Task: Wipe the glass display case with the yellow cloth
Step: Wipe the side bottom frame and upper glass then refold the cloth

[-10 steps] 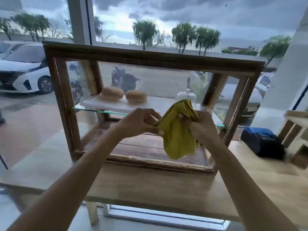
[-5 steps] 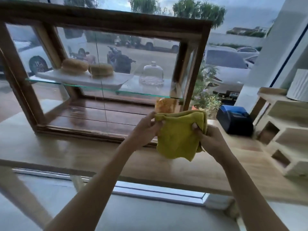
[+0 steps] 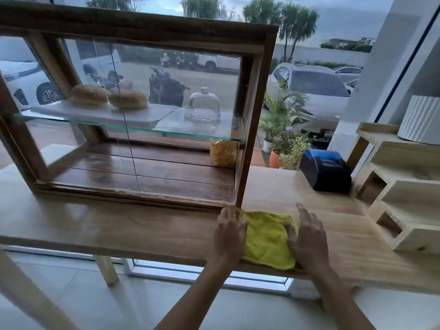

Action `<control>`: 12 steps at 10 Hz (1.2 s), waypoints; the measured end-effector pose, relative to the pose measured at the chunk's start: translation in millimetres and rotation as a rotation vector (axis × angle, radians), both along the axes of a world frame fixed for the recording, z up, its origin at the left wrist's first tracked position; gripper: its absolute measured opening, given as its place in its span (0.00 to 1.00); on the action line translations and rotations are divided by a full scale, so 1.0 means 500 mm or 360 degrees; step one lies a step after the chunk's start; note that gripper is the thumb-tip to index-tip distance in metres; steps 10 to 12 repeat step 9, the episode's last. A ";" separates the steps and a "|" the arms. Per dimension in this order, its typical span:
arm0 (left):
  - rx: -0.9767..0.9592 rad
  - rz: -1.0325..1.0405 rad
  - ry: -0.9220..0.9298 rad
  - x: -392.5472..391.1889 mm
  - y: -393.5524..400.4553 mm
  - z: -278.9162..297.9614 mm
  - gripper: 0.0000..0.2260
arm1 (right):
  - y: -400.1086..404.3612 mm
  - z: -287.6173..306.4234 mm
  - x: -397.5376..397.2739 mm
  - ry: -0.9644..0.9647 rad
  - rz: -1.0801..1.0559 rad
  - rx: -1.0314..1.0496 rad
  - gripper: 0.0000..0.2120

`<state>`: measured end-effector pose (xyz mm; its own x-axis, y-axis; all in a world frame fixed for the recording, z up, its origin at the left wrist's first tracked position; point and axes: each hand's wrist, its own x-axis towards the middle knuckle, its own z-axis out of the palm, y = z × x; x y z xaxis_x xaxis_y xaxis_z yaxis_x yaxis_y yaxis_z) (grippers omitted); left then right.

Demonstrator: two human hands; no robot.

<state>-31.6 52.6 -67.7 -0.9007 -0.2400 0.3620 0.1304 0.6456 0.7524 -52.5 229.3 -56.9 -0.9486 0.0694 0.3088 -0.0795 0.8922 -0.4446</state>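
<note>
Your left hand (image 3: 229,231) and right hand (image 3: 307,239) lie flat on the yellow cloth (image 3: 267,239), fingers (image 3: 303,211) straight and loosely spread, holding nothing. The cloth sits at the near edge of the wooden table (image 3: 119,225), just off the right front corner of the display case (image 3: 252,115). Inside, on the glass shelf (image 3: 166,133), are two buns (image 3: 128,99) and a glass dome (image 3: 202,107); a yellow bag (image 3: 225,153) stands below. A blue box (image 3: 325,170) sits right of the case. The case's left end is cut off, and reflections blur the glass.
</note>
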 end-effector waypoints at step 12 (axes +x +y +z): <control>-0.0852 -0.0309 -0.0580 0.048 -0.077 -0.038 0.30 | 0.041 -0.033 0.000 -0.0026 0.0328 -0.0312 0.22</control>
